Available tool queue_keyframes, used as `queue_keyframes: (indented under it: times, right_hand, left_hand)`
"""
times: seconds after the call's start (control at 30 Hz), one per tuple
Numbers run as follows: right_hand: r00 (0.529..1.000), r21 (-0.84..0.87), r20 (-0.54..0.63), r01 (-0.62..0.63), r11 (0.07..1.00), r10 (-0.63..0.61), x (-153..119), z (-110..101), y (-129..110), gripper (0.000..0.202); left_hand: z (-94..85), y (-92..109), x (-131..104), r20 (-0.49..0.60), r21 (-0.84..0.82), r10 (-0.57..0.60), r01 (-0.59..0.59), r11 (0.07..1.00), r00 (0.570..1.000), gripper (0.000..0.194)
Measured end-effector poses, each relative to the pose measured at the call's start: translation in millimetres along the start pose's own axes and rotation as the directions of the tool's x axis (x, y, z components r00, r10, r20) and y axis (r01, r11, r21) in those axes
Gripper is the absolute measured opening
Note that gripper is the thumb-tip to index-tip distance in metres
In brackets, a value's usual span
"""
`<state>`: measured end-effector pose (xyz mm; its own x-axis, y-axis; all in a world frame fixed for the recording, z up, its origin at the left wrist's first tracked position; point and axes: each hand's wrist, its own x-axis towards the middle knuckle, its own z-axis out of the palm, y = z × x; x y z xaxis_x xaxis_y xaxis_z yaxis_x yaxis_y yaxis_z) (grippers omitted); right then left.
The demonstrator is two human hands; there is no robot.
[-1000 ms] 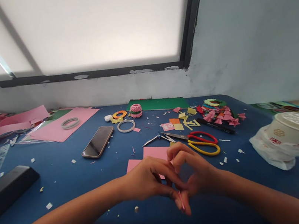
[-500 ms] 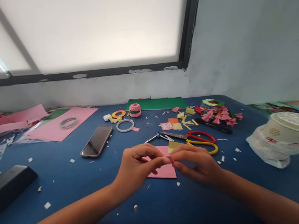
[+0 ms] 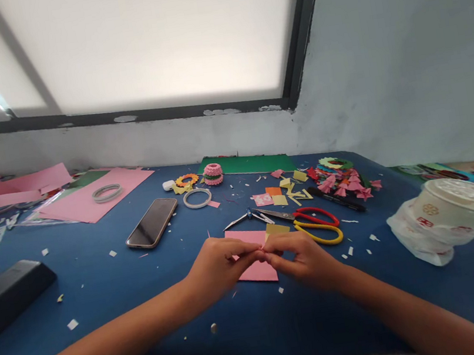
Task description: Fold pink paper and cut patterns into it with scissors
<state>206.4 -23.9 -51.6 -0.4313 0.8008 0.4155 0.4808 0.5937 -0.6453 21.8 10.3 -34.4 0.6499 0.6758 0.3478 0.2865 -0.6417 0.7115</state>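
Note:
My left hand (image 3: 227, 263) and my right hand (image 3: 300, 257) meet at their fingertips, both pinching one small pink paper piece (image 3: 262, 248). Most of that piece is hidden by the fingers. Below them a pink paper square (image 3: 258, 272) lies on the blue table, with a yellow paper square (image 3: 277, 229) at its upper right edge. Just beyond the hands are scissors (image 3: 315, 222) with one red and one yellow handle, their blades pointing left. Beside the blade tips rests a thin metal tool with a blue middle (image 3: 249, 213).
A phone (image 3: 152, 223), a tape roll (image 3: 197, 198) and a pink ruffled paper ring stack (image 3: 213, 174) lie farther back. Pink paper flowers (image 3: 348, 178) are heaped at the back right. A lidded cup (image 3: 456, 210) stands right; a black stapler-like object (image 3: 12, 297) lies left.
My fingertips have come closer together around the small pink paper piece, and my right hand has shifted slightly left. Less of the piece shows now.

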Motion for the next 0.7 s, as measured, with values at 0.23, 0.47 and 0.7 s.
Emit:
queue_keyframes:
  times: [0.23,0.47,0.7]
  right_hand:
    - [0.992,0.038,0.044,-0.119,0.992,0.117,3.2,2.7,5.0,0.028]
    - [0.989,0.032,-0.024,-0.147,0.989,0.148,1.5,8.5,4.8,0.029]
    - [0.986,-0.006,-0.007,-0.164,0.986,0.164,5.7,0.4,26.0,0.030]
  left_hand:
    - [-0.1,-5.2,-0.7,0.062,0.048,-0.039,0.036,0.998,0.997,0.027]
    - [3.7,-12.2,0.5,0.094,-0.085,-0.101,0.109,0.990,0.990,0.028]
    - [-4.4,-25.3,12.1,0.216,-0.188,-0.258,0.300,0.935,0.942,0.025]
